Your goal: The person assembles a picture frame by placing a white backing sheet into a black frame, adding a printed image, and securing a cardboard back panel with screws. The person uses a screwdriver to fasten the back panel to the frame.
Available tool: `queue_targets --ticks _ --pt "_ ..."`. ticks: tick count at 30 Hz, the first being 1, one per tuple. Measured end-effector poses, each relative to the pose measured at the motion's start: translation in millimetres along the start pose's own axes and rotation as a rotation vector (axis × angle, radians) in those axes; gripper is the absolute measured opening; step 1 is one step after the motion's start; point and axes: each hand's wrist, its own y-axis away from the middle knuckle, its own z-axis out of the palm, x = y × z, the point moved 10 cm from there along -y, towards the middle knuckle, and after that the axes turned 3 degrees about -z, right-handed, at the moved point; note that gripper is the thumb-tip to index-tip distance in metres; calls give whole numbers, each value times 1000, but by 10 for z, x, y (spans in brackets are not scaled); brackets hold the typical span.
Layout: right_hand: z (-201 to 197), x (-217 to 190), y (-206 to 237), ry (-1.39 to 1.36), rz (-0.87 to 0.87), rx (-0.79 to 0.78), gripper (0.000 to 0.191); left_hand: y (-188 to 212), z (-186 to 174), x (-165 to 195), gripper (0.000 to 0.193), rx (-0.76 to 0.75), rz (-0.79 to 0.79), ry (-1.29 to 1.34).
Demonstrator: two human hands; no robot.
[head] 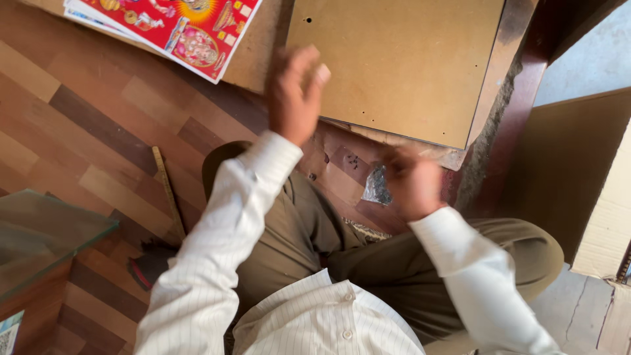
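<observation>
At the far left a pane of glass [46, 230] sits on a wooden stand. Beside it a wooden ruler [168, 190] lies flat on the patterned wood floor [98, 112], and a bright printed poster [177, 26] lies at the top, its edge over a board. The person sits cross-legged in a striped white shirt and olive trousers. The left hand [294, 95] is raised over the near edge of a flat brown board [407, 66], fingers loosely curled and blurred; whether it pinches anything I cannot tell. The board lies on the floor ahead of the knees, small holes near its corners. The right hand [411, 183] is lower, closed around a small clear plastic bag [376, 187] just below the board's near edge. A cardboard box [608, 217] stands at the far right.
</observation>
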Motion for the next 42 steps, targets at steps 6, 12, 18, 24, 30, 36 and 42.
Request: queue_targets --ticks 6,12,18,24,30,36,42 --pt "781 -108 -40 82 -121 -126 12 485 314 411 31 -280 225 -177" --pt "1233 -5 -178 169 -168 -156 8 512 550 444 41 -338 370 -307" --pt "1447 158 -275 302 -86 -247 17 562 710 378 36 -433 364 -246" --pt "1112 -66 -220 19 -111 -96 11 504 684 334 21 -365 314 -225" --pt "820 190 -90 -850 339 32 8 489 633 401 23 -395 331 -197" --pt "867 294 180 -1446 618 32 15 904 704 261 21 -574 -45 225" --pt "1130 294 337 -1643 581 -123 9 1210 765 31 17 -665 -275 440"
